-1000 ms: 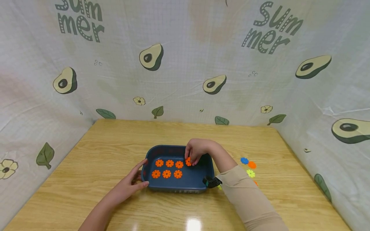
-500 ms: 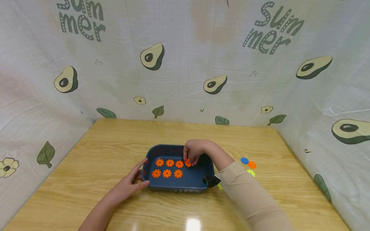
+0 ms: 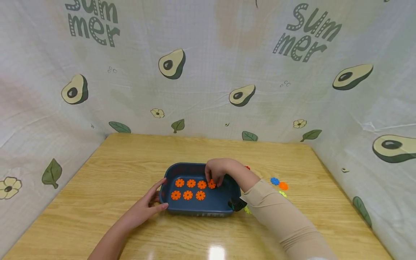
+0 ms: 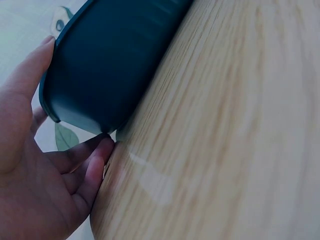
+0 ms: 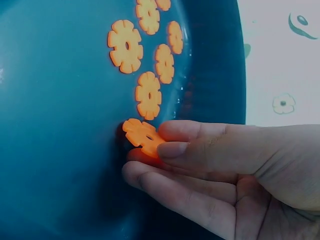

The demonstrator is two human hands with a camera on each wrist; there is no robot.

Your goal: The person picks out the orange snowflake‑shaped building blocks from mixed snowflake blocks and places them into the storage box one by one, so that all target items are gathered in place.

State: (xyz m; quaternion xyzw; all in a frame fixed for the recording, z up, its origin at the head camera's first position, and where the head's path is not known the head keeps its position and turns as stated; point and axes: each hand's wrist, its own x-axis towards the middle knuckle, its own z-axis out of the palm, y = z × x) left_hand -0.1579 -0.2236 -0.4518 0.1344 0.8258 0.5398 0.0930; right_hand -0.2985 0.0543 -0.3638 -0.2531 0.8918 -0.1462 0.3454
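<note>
A dark blue tray [image 3: 211,210] sits on the wooden table, holding several flat orange snowflake discs [image 3: 187,195] in two rows. My right hand [image 3: 216,172] reaches into the tray and pinches one more orange disc [image 5: 141,137] between thumb and fingers, its edge down by the tray floor [image 5: 55,150] at the right end of the back row. My left hand [image 3: 150,203] rests against the tray's left end with straight fingers, thumb at the rim [image 4: 47,75] and fingers by the base.
Loose discs lie on the table right of the tray: blue [image 3: 274,181], orange [image 3: 284,186], a yellow-green one [image 3: 282,194] and a red one [image 3: 247,167]. Avocado-print cloth walls [image 3: 208,72] enclose the table on three sides.
My right hand has shifted slightly left inside the tray with the orange disc, bringing it in line with the back row. The left hand has stayed put.
</note>
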